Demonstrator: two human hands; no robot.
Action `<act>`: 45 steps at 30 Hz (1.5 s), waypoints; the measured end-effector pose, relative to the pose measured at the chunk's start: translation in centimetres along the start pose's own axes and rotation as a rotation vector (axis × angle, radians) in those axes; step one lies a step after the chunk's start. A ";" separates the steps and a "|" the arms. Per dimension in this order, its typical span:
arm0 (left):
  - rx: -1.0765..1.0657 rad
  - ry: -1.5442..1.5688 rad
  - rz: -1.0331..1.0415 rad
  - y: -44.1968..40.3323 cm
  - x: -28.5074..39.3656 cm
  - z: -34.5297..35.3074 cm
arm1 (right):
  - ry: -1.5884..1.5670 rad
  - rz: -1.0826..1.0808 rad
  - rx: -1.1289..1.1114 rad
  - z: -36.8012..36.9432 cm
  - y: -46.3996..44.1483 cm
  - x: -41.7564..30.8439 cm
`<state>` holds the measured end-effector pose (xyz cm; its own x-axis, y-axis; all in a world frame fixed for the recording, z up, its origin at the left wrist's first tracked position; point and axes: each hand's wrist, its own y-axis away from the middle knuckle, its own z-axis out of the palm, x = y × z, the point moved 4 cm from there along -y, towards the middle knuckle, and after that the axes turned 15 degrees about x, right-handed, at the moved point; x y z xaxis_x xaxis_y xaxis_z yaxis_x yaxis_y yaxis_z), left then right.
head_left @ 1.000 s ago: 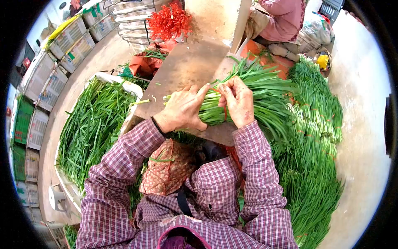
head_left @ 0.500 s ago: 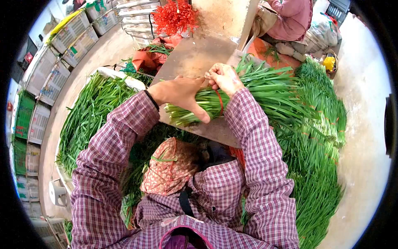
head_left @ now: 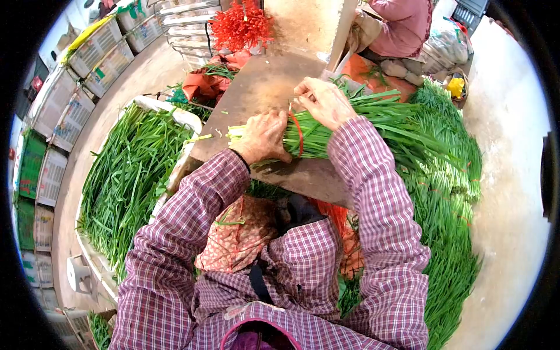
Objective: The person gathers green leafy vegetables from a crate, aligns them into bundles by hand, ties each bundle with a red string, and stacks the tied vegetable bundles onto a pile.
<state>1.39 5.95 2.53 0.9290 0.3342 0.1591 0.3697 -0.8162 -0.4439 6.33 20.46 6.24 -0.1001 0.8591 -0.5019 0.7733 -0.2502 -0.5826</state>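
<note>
A bunch of garlic chives (head_left: pixel 373 119) lies across a brown board (head_left: pixel 256 81), pale stem ends to the left and long green leaves to the right. My left hand (head_left: pixel 263 135) is wrapped over the stem end, pressing the stalks together. Just right of it, a red tie (head_left: pixel 300 134) runs round the bunch. Above the bunch, my right hand (head_left: pixel 325 102) is closed in a pinch at the upper end of the tie. Its fingertips partly hide that end.
Loose chives (head_left: pixel 134 181) fill a white-rimmed container on the left. Tied bunches (head_left: pixel 443 233) are piled on the right. Red ties (head_left: pixel 240 26) hang beyond the board, near a seated person in pink (head_left: pixel 402 26). Crates (head_left: pixel 105 64) line the far left.
My left hand has gone from spread fingers over the bunch to a grip round its stems. My right hand has shifted slightly right, staying by the tie. Some stem pieces now lie at the board's left.
</note>
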 end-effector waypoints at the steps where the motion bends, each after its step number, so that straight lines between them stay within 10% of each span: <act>1: -0.048 -0.003 -0.029 -0.2 0.0 -0.1 | 0.050 0.013 -0.054 -0.9 0.8 -0.4; 12: -0.020 0.061 -0.015 0.2 -0.4 0.3 | 0.429 -0.490 0.054 -3.7 6.1 -3.0; 45: -0.098 0.215 0.030 0.4 -1.0 0.7 | 0.256 0.016 0.030 -3.8 11.8 0.2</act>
<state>0.65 5.63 1.55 0.9181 0.2099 0.3363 0.3326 -0.8695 -0.3652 17.80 19.38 1.64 0.0769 0.9390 -0.3351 0.7541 -0.2746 -0.5966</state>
